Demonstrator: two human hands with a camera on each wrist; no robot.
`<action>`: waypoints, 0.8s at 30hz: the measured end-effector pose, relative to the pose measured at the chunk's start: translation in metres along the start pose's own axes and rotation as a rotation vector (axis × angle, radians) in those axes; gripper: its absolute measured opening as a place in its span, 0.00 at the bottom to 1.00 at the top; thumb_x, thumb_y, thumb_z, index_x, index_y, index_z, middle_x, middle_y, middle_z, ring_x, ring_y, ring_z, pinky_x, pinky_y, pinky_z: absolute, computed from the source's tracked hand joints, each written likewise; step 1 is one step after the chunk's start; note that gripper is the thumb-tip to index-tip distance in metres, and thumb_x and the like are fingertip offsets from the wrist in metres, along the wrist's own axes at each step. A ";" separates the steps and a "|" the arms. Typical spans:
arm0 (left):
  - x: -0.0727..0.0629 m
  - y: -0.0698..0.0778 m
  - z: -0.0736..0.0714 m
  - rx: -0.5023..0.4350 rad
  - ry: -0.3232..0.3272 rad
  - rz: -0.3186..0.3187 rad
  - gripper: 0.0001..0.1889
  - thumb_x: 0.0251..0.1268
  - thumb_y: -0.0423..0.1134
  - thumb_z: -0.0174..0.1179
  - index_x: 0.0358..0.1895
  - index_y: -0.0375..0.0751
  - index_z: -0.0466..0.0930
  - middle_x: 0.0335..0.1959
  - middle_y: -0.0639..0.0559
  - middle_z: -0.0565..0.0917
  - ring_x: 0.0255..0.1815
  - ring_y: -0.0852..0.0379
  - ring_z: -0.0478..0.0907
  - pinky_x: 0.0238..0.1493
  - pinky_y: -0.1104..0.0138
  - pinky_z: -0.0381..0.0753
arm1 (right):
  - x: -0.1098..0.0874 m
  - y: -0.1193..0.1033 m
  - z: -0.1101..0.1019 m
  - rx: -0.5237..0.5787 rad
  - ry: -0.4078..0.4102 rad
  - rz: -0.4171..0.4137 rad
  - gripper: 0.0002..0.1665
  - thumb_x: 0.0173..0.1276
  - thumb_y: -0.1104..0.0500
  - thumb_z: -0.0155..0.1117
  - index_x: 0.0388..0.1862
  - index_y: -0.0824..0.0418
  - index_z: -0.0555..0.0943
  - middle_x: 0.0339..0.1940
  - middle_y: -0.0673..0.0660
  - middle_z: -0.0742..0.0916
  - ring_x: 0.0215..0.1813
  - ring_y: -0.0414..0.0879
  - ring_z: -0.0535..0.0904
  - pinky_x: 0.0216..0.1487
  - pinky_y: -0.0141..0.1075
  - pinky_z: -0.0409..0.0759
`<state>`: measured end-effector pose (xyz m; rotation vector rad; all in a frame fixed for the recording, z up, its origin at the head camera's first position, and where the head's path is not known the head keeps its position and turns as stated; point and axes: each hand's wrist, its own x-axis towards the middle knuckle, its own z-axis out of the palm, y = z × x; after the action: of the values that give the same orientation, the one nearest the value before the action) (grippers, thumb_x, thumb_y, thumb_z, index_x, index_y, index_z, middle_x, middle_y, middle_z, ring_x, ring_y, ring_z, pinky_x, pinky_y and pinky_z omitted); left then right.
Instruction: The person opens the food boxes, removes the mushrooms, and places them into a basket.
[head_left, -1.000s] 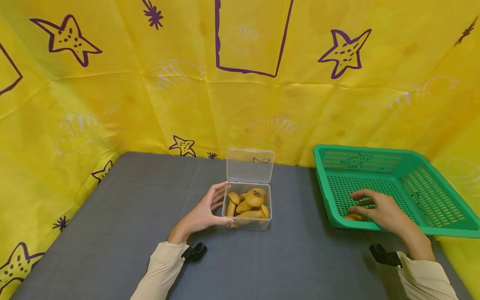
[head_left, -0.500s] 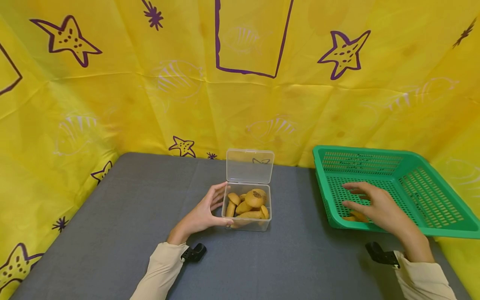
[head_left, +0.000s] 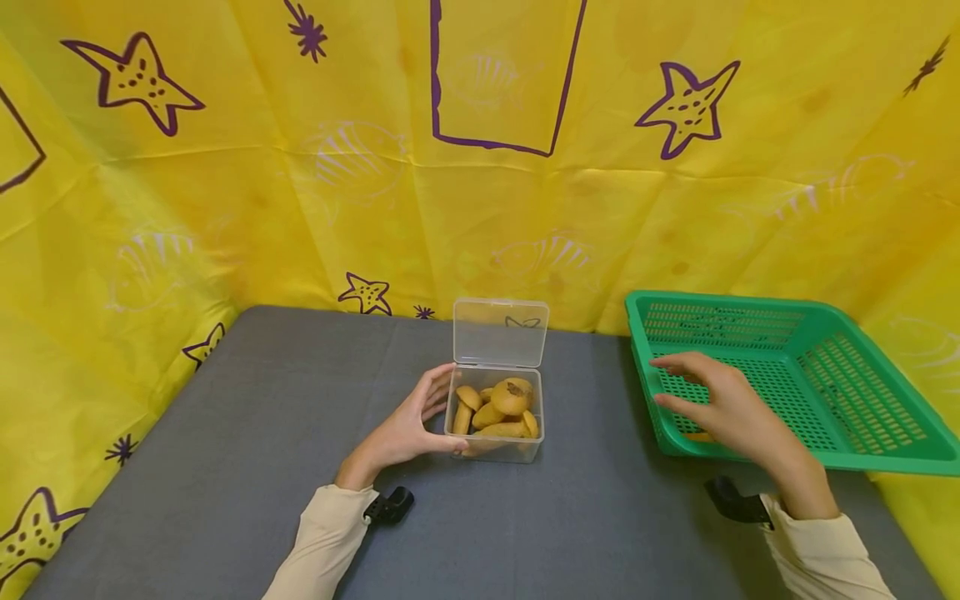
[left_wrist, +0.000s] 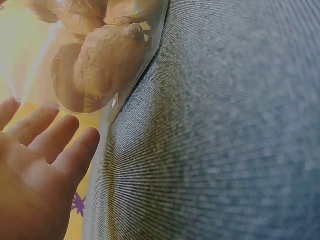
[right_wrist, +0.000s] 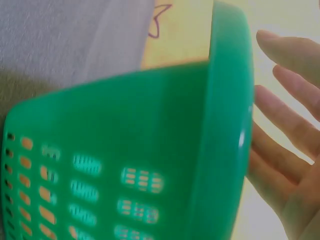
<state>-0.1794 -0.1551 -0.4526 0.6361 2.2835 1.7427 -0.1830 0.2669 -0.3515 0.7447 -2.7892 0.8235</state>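
A clear plastic box with its hinged lid raised stands on the grey tabletop, holding several brown mushrooms. My left hand holds it from the left side, thumb at the near wall and fingers toward the far left corner. In the left wrist view, the fingers lie close along the box wall, with mushrooms visible through the plastic. My right hand hovers over the left part of a green basket, fingers spread and holding nothing. Beneath it a bit of mushroom shows in the basket; the rest is hidden.
The grey tabletop runs between the box and the basket. Behind it hangs a yellow cloth with starfish and fish drawings, which also comes down at both sides. The basket's raised rim stands close to my right hand.
My right hand has risen from the mushrooms in the basket and moved left toward its left rim, holding nothing. The left hand and the plastic box have stayed in place.
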 end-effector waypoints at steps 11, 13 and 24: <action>0.002 0.001 0.003 0.039 0.030 0.045 0.59 0.48 0.45 0.79 0.79 0.45 0.46 0.81 0.41 0.50 0.81 0.39 0.47 0.76 0.40 0.55 | 0.012 -0.015 0.013 0.040 -0.006 -0.037 0.25 0.64 0.59 0.72 0.59 0.60 0.80 0.55 0.58 0.85 0.56 0.59 0.82 0.54 0.54 0.81; 0.003 0.001 0.005 0.043 0.037 0.051 0.59 0.48 0.46 0.79 0.79 0.44 0.46 0.81 0.42 0.50 0.81 0.39 0.47 0.77 0.41 0.55 | 0.014 -0.018 0.016 0.041 -0.007 -0.039 0.25 0.64 0.59 0.72 0.59 0.60 0.80 0.55 0.58 0.85 0.56 0.58 0.82 0.54 0.53 0.81; 0.006 0.003 0.008 0.042 0.059 0.040 0.56 0.49 0.39 0.78 0.78 0.43 0.49 0.80 0.42 0.54 0.81 0.39 0.50 0.77 0.43 0.56 | 0.024 -0.037 0.034 0.046 0.016 -0.115 0.23 0.62 0.60 0.73 0.57 0.58 0.82 0.53 0.55 0.86 0.54 0.52 0.82 0.52 0.49 0.83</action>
<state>-0.1812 -0.1449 -0.4517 0.6503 2.3691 1.7580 -0.1855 0.2111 -0.3563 0.8923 -2.6929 0.8703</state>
